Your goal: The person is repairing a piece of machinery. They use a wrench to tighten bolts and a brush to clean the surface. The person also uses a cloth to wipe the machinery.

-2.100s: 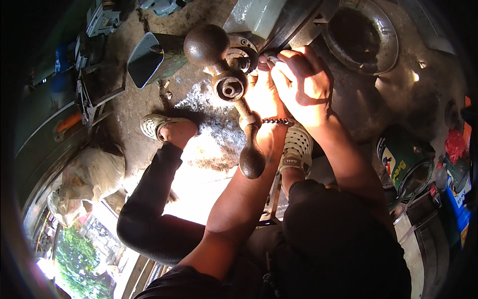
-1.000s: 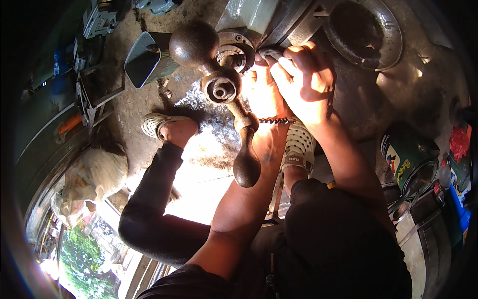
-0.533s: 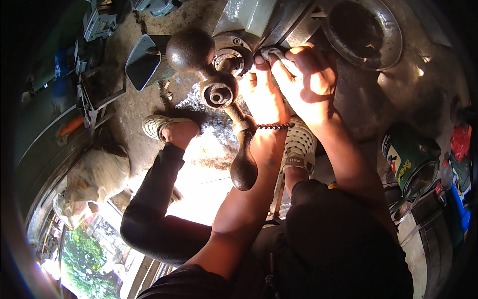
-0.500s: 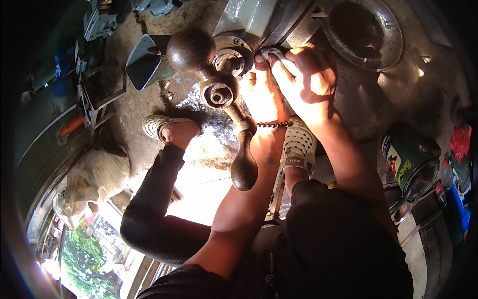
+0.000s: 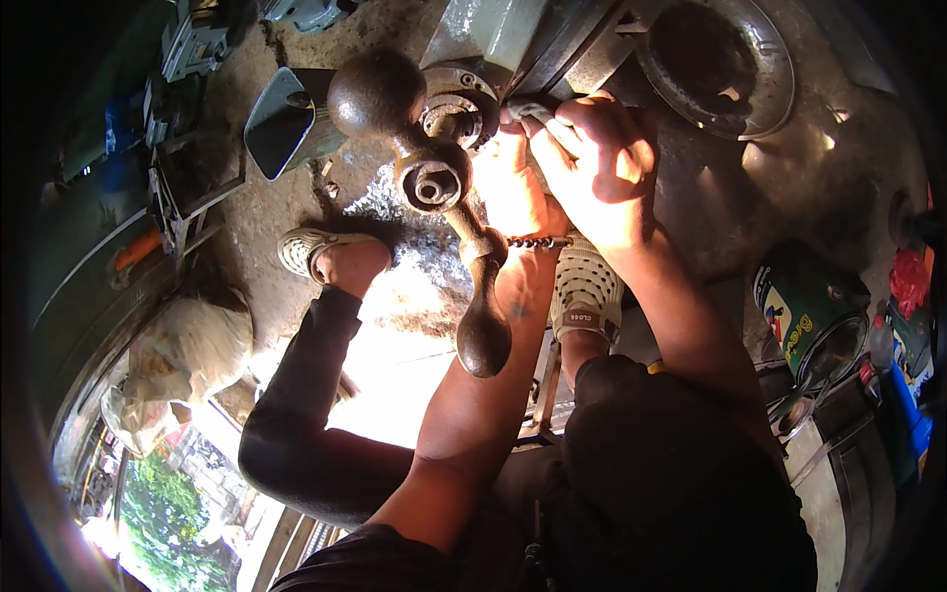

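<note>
My right hand [image 5: 600,163] is closed with a grey rag [image 5: 533,110] pinched at its fingers, against the lower end of a metal machine body [image 5: 562,69]. My left hand [image 5: 511,183] reaches up beside it, washed out by strong sunlight. Its fingertips come close to the rag's end, and I cannot make out what they hold. A heavy iron crank handle with a ball end [image 5: 377,96] stands in front of my left wrist and hides part of that hand. Behind the crank is a round metal flange [image 5: 464,104] with bolt holes.
A round metal pan [image 5: 718,69] lies at the upper right. A rectangular metal tube [image 5: 284,123] rests left of the crank. Green tins [image 5: 809,316] stand at the right, and a plastic bag [image 5: 187,345] sits at the left. My feet in clogs [image 5: 589,286] flank the work.
My right hand has shifted slightly left and down, its fingers curled more over the rag. The rag has bent into a flatter, darker fold. My left hand stays almost in place.
</note>
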### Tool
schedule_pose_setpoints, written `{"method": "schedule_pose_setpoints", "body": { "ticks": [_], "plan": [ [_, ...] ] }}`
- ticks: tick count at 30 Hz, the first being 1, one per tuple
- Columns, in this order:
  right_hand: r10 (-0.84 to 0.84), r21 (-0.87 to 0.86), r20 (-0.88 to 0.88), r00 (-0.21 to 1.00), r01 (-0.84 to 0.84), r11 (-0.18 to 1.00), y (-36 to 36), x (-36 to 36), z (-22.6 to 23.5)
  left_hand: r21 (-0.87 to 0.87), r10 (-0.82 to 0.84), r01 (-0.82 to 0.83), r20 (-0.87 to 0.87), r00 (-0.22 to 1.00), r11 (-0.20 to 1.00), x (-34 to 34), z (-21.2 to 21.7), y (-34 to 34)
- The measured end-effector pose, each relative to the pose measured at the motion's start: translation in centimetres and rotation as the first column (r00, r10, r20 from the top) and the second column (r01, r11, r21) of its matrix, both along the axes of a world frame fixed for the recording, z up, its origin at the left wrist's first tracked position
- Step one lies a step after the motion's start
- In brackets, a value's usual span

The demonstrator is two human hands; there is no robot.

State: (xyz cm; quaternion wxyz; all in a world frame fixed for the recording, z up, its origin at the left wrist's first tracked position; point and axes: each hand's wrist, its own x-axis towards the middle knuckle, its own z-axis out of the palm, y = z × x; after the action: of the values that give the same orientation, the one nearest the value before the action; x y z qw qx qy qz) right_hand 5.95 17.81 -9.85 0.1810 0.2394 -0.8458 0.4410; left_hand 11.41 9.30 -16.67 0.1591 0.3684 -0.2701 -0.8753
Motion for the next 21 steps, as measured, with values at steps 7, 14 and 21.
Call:
{"method": "schedule_pose_setpoints", "body": {
  "ticks": [7,14,21],
  "plan": [
    [-0.005,-0.02,0.003,1.0,0.005,1.0,-0.1,0.5,-0.2,-0.106,-0.016,0.02,0.04,0.999,0.994,0.1,-0.4,0.1],
    [0.009,-0.001,0.005,1.0,-0.009,1.0,0.5,0.1,0.1,-0.255,-0.046,0.062,0.068,0.997,0.965,-0.4,1.3,0.3],
    [-0.023,-0.116,-0.038,0.999,0.019,0.993,0.8,-0.4,-0.3,-0.226,-0.008,0.028,0.089,0.996,0.974,-0.2,1.9,0.7]
  ]
}}
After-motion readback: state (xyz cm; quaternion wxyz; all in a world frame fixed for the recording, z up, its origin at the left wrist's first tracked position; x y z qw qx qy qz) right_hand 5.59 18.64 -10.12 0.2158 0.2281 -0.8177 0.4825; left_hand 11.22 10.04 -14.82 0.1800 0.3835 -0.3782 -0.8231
